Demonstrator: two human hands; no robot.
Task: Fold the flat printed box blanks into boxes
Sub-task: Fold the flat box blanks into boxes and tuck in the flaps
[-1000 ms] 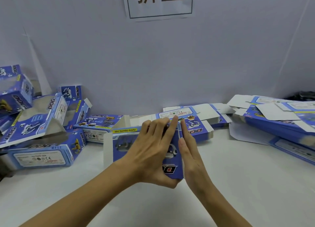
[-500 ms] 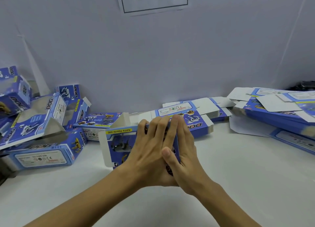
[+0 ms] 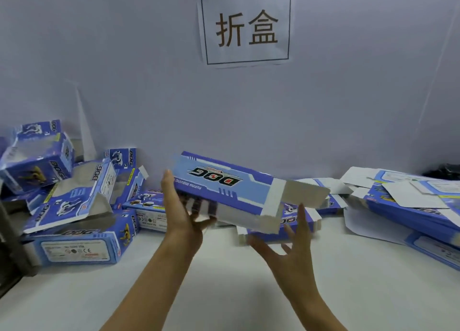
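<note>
L hand (image 3: 180, 206) grips left end of box (image 3: 224, 189), held in air, tilted, "DOG" panel up. R hand (image 3: 291, 248) below box's right end, fingers spread, holding nothing. Folded boxes (image 3: 72, 206) left of box; flat blanks (image 3: 410, 201) right.

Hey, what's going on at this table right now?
A person is folding printed box blanks into boxes. The left hand holds a partly formed blue box up off the white table, while the right hand is open just beneath it. Folded boxes are piled left; flat blanks lie right.
</note>
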